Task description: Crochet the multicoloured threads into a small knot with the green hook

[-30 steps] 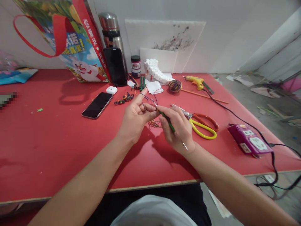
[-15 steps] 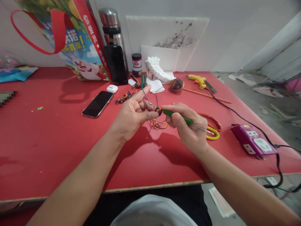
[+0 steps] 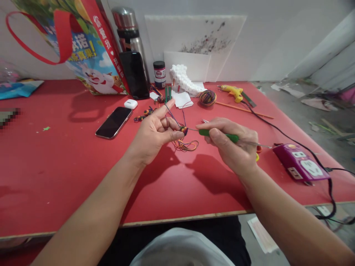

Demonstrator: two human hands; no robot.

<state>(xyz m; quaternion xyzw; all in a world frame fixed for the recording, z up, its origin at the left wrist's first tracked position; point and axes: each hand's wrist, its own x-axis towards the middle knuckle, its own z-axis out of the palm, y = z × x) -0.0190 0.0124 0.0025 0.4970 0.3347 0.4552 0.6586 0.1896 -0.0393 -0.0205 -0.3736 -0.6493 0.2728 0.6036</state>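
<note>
1. Yarn piece [image 3: 183, 130], small, worked in dark and orange strands: held above the middle of the red table [image 3: 69, 177], between the two hands.
2. Left hand [image 3: 155, 136]: thumb and bent fingers closed in a pinch on the yarn piece; index finger stretched out toward the far side, a dark strand [image 3: 172, 115] running from it down to the piece.
3. Right hand [image 3: 231, 142]: curled in a firm grip around the green handle of a crochet hook [image 3: 232, 137]. Thin metal shaft points left and reaches the right edge of the yarn piece; cannot tell whether its tip sits inside a stitch. Metal also extends from the right end of the handle.
4. Loose yarn loops [image 3: 191, 145], orange and purple: just on the near side of the yarn piece.
5. Scissors [image 3: 259, 149]: mostly hidden by the right hand; a blade tip and bits of the red and yellow grips show.
6. Yarn ball [image 3: 207, 98], multicoloured: farther off, beside the left end of an orange stick [image 3: 245, 110].
7. Knotted yarn strip [image 3: 142, 115]: left of the left hand, partly covered by it. Flat phone [image 3: 114, 122] and white case [image 3: 130, 104] lie farther left.
8. Yellow glue gun [image 3: 232, 92]: far right. Purple power socket [image 3: 301, 162]: right, nearer.
</note>
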